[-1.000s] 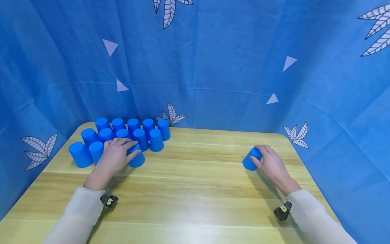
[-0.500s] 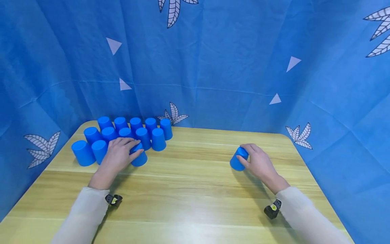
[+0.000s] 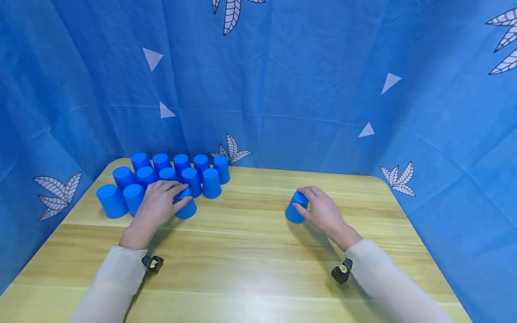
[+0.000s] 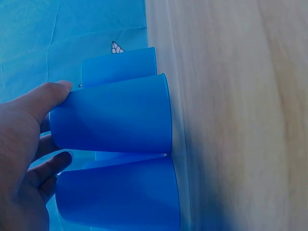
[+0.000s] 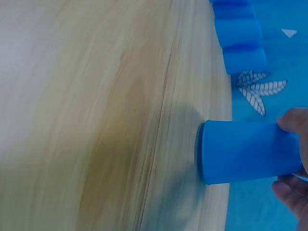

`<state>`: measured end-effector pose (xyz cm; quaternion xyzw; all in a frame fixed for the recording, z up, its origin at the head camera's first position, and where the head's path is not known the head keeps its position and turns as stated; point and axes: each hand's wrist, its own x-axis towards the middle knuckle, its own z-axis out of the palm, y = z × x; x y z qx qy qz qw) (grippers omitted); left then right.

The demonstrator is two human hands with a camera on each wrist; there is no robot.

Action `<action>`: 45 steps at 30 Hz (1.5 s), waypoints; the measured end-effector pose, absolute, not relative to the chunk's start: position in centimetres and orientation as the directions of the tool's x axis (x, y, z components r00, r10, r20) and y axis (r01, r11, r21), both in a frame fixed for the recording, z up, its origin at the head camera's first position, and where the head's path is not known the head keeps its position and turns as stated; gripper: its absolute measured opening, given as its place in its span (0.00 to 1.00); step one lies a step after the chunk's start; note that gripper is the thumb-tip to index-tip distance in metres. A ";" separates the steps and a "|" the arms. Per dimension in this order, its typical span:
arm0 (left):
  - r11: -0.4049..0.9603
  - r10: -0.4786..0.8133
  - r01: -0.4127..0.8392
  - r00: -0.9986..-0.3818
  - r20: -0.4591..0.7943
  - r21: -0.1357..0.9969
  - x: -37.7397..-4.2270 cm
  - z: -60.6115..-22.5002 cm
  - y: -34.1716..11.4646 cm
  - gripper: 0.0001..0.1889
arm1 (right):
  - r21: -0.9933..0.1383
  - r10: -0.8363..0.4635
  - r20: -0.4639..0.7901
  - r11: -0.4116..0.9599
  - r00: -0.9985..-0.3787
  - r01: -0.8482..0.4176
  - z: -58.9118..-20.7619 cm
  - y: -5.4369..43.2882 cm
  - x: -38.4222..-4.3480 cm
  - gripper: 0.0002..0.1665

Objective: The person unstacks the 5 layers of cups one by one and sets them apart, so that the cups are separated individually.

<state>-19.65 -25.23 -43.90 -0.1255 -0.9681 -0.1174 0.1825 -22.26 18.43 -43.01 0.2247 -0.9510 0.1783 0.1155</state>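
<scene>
My left hand (image 3: 157,204) grips the upturned base of a blue cup (image 3: 186,209) at the right end of the front row. In the left wrist view, thumb and fingers lie about that cup (image 4: 113,115), whose rim faces the tabletop. Farther right, my right hand (image 3: 323,213) holds another upside-down blue cup (image 3: 295,213) by its base end. The right wrist view shows this cup (image 5: 245,151) with its rim at or just over the wood; I cannot tell whether they touch. Palm and some fingers of the right hand (image 5: 296,168) fall outside that view.
Several upside-down blue cups (image 3: 111,202) stand close together in rows at the back left of the wooden table (image 3: 242,251). A blue curtain (image 3: 315,89) with leaf and triangle prints hangs behind and beside the table. Bare wood lies between the two hands.
My right hand has moved left across the table with its cup, toward the group. My left hand has kept its place on its cup; the head view has shifted slightly.
</scene>
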 end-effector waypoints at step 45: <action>0.936 0.231 0.328 -0.846 0.480 0.128 -19.6 -44.2 -25.3 0.24 | -0.292 -0.567 0.250 0.729 -0.785 -0.620 -42.3 2.7 -22.9 0.28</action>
